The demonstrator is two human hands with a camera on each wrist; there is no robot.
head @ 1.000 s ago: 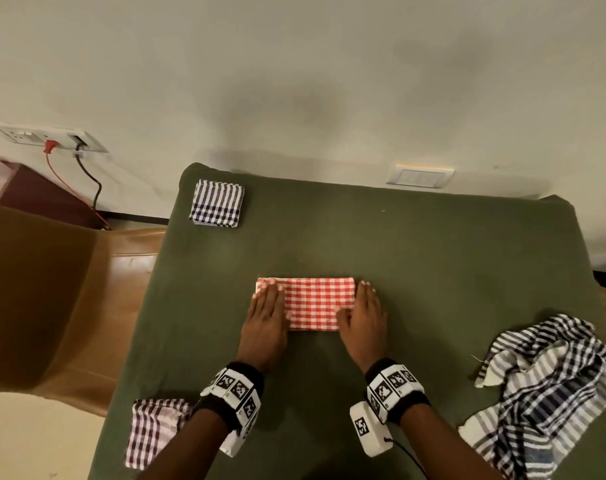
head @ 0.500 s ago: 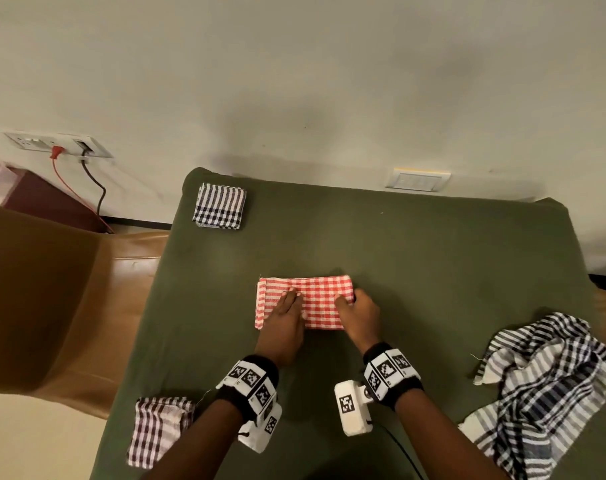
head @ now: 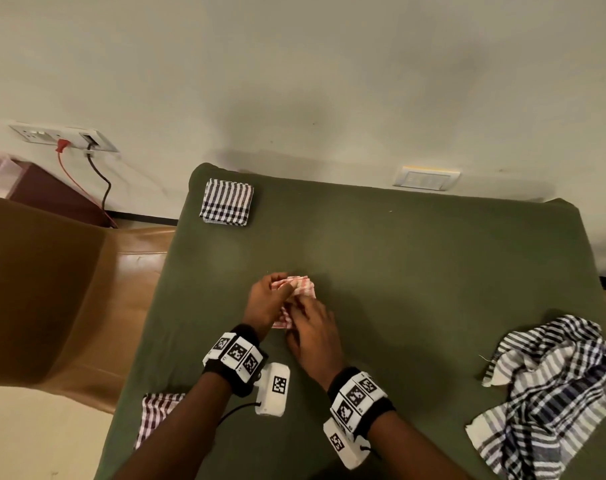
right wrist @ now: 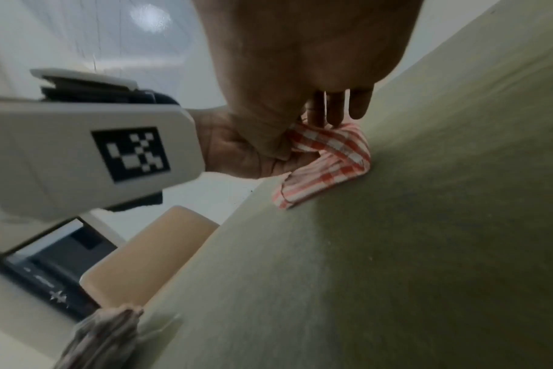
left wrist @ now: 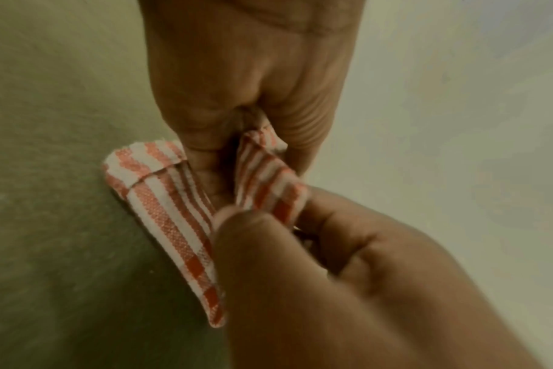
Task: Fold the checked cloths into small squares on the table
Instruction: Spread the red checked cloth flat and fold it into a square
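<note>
A red checked cloth (head: pixel 299 285) lies partly folded at the middle of the green table (head: pixel 415 271). My left hand (head: pixel 283 289) pinches a raised edge of it between thumb and finger, seen close in the left wrist view (left wrist: pixel 253 127). My right hand (head: pixel 296 306) pinches the same raised layer just beside it (left wrist: pixel 269 209). The lower layer of the cloth (left wrist: pixel 161 212) rests flat on the table. In the right wrist view the cloth (right wrist: pixel 329 159) bunches under my right hand's fingertips (right wrist: pixel 335 112); both hands hide most of it in the head view.
A folded black-and-white checked square (head: pixel 227 206) sits at the far left corner. A folded maroon checked cloth (head: pixel 156 414) lies at the near left edge. Crumpled dark checked cloths (head: pixel 554 393) are heaped at the right. A brown chair (head: pixel 52 289) stands left of the table.
Both hands were flat on a long red strip, then closed in. My right hand has carried the strip's right end leftward over the rest, and the hands now meet on it.
</note>
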